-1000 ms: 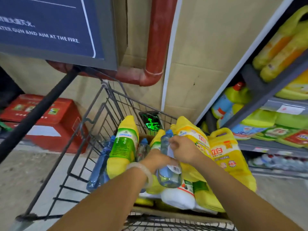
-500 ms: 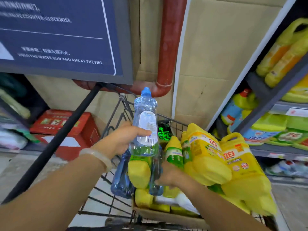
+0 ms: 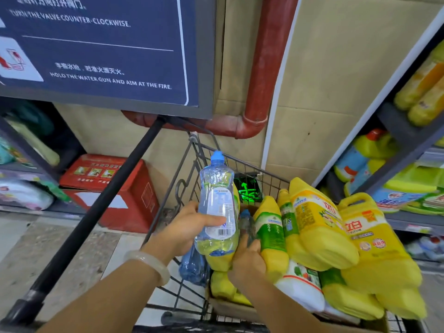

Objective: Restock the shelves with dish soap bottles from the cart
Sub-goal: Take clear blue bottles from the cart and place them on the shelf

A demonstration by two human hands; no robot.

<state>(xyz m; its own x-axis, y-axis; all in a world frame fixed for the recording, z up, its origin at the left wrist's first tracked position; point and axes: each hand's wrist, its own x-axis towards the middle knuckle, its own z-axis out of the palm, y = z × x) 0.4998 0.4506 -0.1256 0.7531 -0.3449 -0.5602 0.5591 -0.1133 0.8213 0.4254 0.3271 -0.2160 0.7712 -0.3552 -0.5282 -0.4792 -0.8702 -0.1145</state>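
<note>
Head view. Wire cart [image 3: 211, 164]: one clear dish soap bottle [image 3: 217, 207] with blue cap raised upright above cart's left side, left hand [image 3: 187, 230] fingers wrapped round it. Right hand [image 3: 247, 260] down among stock, fingers curled on second clear bottle [image 3: 246, 224]. Third clear bottle [image 3: 193, 267] at left wall. Yellow bottles [image 3: 271, 231] and two large yellow jugs [image 3: 374, 246] fill cardboard box [image 3: 230, 306] in cart. Shelves [image 3: 408, 138] at right hold more yellow bottles.

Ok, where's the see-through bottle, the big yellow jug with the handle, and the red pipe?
clear bottle [image 3: 217, 207], head view, on its white label.
yellow jug [image 3: 374, 246], head view, on its front label.
red pipe [image 3: 269, 58], head view, on its upright stretch.
</note>
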